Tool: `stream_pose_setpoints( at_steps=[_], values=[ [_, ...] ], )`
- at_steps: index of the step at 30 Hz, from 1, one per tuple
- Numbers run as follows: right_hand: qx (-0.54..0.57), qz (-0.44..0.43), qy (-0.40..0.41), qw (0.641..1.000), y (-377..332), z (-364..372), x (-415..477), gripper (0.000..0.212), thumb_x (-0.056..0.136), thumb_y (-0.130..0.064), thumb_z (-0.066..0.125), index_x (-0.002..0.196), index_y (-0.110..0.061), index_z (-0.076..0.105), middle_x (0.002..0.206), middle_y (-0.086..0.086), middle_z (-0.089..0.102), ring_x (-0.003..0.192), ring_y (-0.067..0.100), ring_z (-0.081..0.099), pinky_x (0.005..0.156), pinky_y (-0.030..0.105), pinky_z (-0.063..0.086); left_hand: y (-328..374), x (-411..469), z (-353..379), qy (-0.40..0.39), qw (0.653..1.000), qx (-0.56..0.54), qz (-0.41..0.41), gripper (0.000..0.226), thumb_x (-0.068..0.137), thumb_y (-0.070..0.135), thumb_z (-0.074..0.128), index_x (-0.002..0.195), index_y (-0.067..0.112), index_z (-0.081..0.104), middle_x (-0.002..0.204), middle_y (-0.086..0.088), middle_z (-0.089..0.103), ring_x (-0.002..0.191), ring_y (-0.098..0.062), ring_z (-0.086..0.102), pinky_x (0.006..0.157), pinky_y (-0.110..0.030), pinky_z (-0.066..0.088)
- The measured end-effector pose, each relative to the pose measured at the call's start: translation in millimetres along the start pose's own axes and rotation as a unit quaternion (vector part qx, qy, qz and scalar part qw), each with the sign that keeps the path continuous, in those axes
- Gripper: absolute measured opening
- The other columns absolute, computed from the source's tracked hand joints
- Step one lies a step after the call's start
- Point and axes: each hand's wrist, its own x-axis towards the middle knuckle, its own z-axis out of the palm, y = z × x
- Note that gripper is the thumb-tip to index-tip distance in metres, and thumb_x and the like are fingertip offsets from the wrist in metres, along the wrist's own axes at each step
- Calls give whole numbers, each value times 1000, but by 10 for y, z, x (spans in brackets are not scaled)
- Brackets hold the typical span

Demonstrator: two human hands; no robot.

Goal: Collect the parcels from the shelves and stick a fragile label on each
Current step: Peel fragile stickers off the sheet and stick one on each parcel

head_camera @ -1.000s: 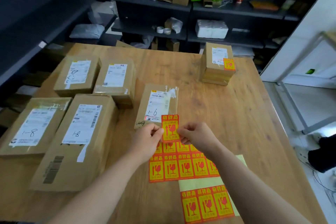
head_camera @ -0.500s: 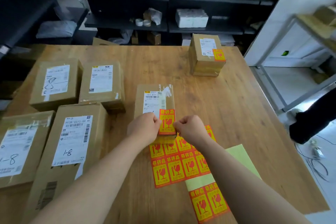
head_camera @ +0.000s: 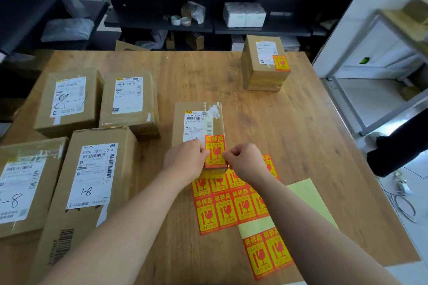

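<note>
- The left hand (head_camera: 185, 159) has its fingers curled and pinches the left edge of a fragile label (head_camera: 215, 151)
- The right hand (head_camera: 245, 162) is curled the same way, its fingertips nipping the label's lower right edge
- The label, orange with yellow print, lies flat on the near right corner of a small parcel (head_camera: 196, 120), partly over the white address slip
- That parcel lies flat near the middle of the wooden table (head_camera: 301, 134)
- Just nearer than the parcel, partly under the right wrist, lies a label sheet (head_camera: 222, 206) of the same stickers
- A second sheet (head_camera: 268, 254) lies close to the near table edge, with bare pale yellow backing (head_camera: 310, 196) beside it
- Four bigger parcels (head_camera: 92, 176) sit grouped on the left, two of them marked 1-8 by hand
- A far parcel (head_camera: 259, 76) stands well apart at the far right, with its own sticker (head_camera: 281, 62) on top
- Dark shelves (head_camera: 208, 27) behind the table hold bags, boxes and tape rolls
</note>
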Motion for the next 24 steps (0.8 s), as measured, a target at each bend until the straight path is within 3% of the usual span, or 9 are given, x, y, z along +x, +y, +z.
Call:
stream_pose_setpoints(
  at_steps=[10,15,21,24],
  values=[
    [-5,-4,9,1000,0,5,-13,23,92,-29,60,80,-11,69,67,1,67,48,10,54,41,21,41,17,-13,11,-6,1000,27,8,27,97,47,41,81,25,47,80,9,57,64,-9,55,54,-26,46],
    [-10,-9,11,1000,7,2,-21,22,91,-28,60,81,-10,68,66,1,66,47,10,53,41,22,41,18,1,4,-11,999,38,14,26,97,46,41,83,25,48,83,9,59,66,-11,54,50,-25,35],
    [-24,-12,22,999,1,29,-13,23,90,-27,60,79,-9,70,68,5,68,48,12,53,43,24,42,23,9,10,-13,999,38,14,26,97,46,42,83,25,48,84,7,61,70,-14,57,59,-30,47],
    [-24,-6,20,999,-4,32,-12,23,89,-27,61,78,-10,70,66,3,67,48,11,53,42,23,41,27,9,1,-11,999,39,16,26,97,46,42,84,25,48,82,8,59,67,-12,55,54,-28,42]
  ],
)
